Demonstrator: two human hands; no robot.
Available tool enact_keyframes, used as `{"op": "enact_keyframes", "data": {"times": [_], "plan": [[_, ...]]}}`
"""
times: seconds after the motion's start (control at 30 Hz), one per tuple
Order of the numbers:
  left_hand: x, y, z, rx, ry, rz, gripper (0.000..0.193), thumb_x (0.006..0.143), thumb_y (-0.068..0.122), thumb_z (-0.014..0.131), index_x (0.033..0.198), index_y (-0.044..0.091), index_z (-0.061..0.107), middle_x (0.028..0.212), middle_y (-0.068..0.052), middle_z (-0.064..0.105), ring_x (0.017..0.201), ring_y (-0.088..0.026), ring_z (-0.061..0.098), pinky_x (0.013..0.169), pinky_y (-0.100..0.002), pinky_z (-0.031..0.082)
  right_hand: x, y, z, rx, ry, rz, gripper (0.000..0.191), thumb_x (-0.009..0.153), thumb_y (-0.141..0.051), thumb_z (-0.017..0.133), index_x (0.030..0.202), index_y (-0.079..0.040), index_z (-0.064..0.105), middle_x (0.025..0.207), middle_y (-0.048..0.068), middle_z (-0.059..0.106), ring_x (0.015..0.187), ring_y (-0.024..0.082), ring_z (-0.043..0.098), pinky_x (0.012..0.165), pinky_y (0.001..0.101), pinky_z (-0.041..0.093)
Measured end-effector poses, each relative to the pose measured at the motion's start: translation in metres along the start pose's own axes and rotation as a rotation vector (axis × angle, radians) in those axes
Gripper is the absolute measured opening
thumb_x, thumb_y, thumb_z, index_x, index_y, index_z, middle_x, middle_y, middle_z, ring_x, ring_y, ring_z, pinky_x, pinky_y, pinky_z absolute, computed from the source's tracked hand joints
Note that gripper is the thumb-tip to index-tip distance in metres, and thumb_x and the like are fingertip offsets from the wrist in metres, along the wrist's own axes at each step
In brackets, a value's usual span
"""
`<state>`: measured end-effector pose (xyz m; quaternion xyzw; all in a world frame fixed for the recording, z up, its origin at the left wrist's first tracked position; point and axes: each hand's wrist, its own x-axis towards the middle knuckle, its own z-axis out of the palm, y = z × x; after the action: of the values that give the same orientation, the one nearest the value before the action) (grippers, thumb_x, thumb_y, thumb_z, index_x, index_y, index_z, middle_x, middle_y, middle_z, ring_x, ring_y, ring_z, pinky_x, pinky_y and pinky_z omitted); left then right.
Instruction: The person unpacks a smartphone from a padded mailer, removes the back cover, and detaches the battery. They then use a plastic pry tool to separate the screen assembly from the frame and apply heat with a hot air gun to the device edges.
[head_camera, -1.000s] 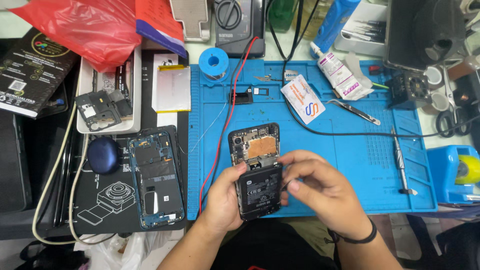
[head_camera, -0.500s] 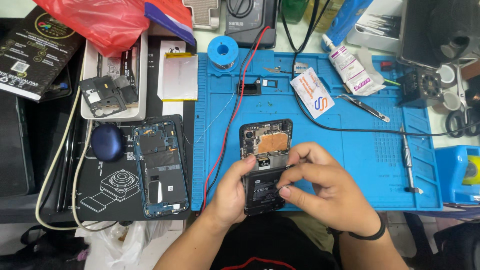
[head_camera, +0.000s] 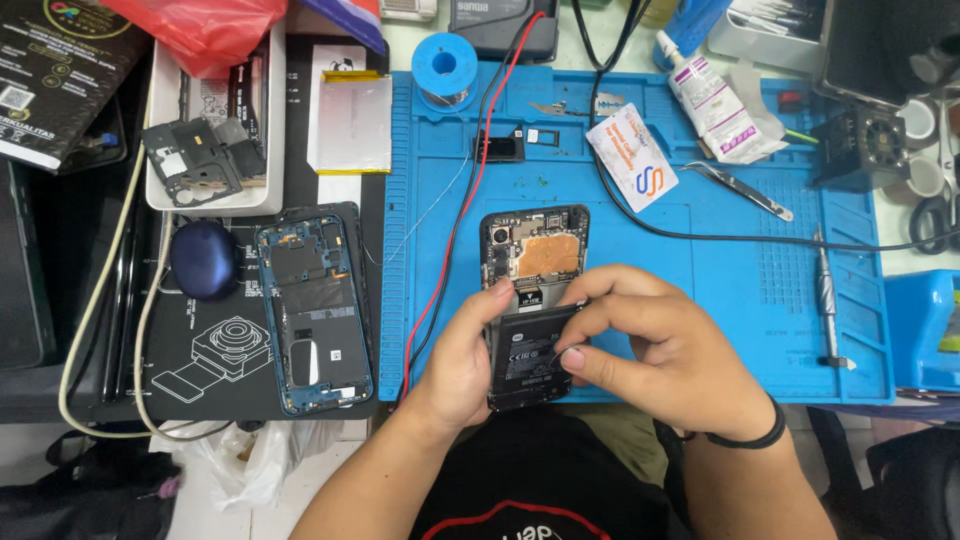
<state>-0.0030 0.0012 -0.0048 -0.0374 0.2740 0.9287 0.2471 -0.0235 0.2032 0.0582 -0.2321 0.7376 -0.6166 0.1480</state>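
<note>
Closest to you, both of your hands meet over an opened phone (head_camera: 530, 300) lying face down at the near edge of a blue work mat (head_camera: 700, 280). Your left hand (head_camera: 462, 358) cups the phone's left side, fingers curled and thumb resting at the top corner of the black battery (head_camera: 525, 355). Your right hand (head_camera: 665, 350), with a dark band at the wrist, comes in from the right with fingertips pinched narrowly together on the battery's upper right edge. Whether anything small sits between those fingertips cannot be told. Above your fingers the phone's upper half is bare, showing a camera and a copper-coloured patch.

Left of the mat, on a black sheet, lies a blue phone frame (head_camera: 315, 315), with a dark blue rounded case (head_camera: 203, 260) just beside it. To the right on the mat rests a screwdriver (head_camera: 827, 300).

Farther away, a red wire (head_camera: 470, 200) runs up the mat past the phone. Near the mat's centre lie a white card (head_camera: 632, 158) and tweezers (head_camera: 742, 190). At the far edge of the table sit a blue solder spool (head_camera: 444, 70), a white glue tube (head_camera: 708, 100), a flat silver battery pack (head_camera: 352, 125) and a white tray (head_camera: 165, 150) of dark parts.
</note>
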Motion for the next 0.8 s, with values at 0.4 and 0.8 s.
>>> {"op": "enact_keyframes", "data": {"times": [0.4,0.8], "plan": [[0.0,-0.006,-0.005,-0.021,0.01,-0.015,0.043,0.108,0.033,0.044,0.131,0.001,0.062,0.115,-0.011,0.072,0.102,-0.019,0.07,0.09,-0.035,0.056,-0.013,0.003,0.006,-0.026,0.016,-0.015,0.011,0.085,-0.001,0.078,0.095,-0.001,0.073,0.114,0.008,0.059,0.105,0.018,0.059,0.09,0.0303,0.049],[0.001,-0.01,-0.01,0.008,-0.027,-0.016,0.046,0.108,0.033,0.045,0.131,-0.003,0.062,0.12,-0.013,0.071,0.108,-0.02,0.069,0.096,-0.036,0.054,-0.02,0.012,0.008,0.046,0.014,-0.013,0.013,0.084,0.002,0.077,0.096,0.0,0.073,0.119,0.009,0.057,0.107,0.018,0.059,0.091,0.0294,0.05]]}}
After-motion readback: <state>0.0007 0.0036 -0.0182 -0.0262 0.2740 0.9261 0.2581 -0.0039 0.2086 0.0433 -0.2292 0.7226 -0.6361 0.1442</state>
